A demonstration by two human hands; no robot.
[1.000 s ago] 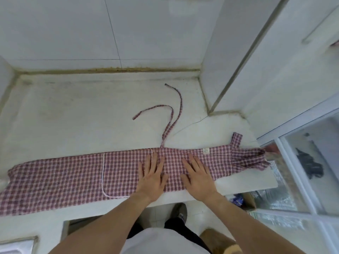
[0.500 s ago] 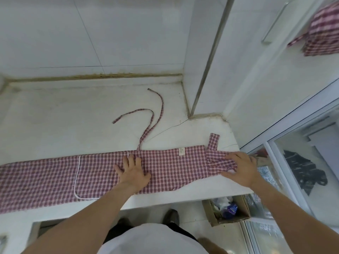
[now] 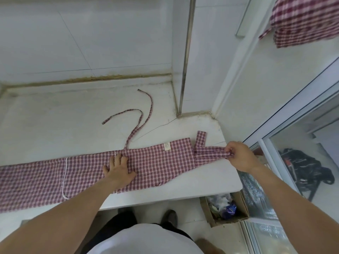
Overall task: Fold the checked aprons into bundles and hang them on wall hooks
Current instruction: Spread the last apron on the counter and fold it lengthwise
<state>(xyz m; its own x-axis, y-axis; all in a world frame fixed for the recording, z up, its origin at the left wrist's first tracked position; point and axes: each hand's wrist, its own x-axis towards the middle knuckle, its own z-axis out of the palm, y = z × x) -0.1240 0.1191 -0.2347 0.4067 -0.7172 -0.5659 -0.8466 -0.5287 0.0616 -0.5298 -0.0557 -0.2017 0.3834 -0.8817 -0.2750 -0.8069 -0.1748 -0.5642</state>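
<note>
Looking down past my own white shirt (image 3: 145, 241), I see a cardboard box (image 3: 227, 209) of scraps on the floor just under the right end of the white counter (image 3: 55, 118).

My left hand (image 3: 119, 169) lies flat on the checked apron (image 3: 82, 173), fingers straight and slightly spread, palm pressing the cloth to the counter near its middle. The apron is folded lengthwise into a long band that runs along the front edge of the counter, from the left border of my view to the right end of the counter. A white piped pocket seam (image 3: 65, 176) crosses the band to the left of my left hand, and a small pale label (image 3: 166, 146) sits near the band's far edge, between my two hands.

My right hand (image 3: 240, 156) is at the band's right end, thumb and fingers curled and pinching the gathered neck strap (image 3: 211, 152), which is pulled out taut toward the counter's right edge. A short strap tab (image 3: 200, 139) sticks up away from me just beside it.

Farther back, two thin waist ties (image 3: 141, 118) trail loosely from the band's far edge across the bare counter, one curling left, the other arcing toward the tiled wall (image 3: 82, 37).

High on the right, another checked apron bundle (image 3: 304, 21) hangs against the wall; I cannot tell what holds it. A dark bag (image 3: 304, 167) lies behind the glass panel on the right.
</note>
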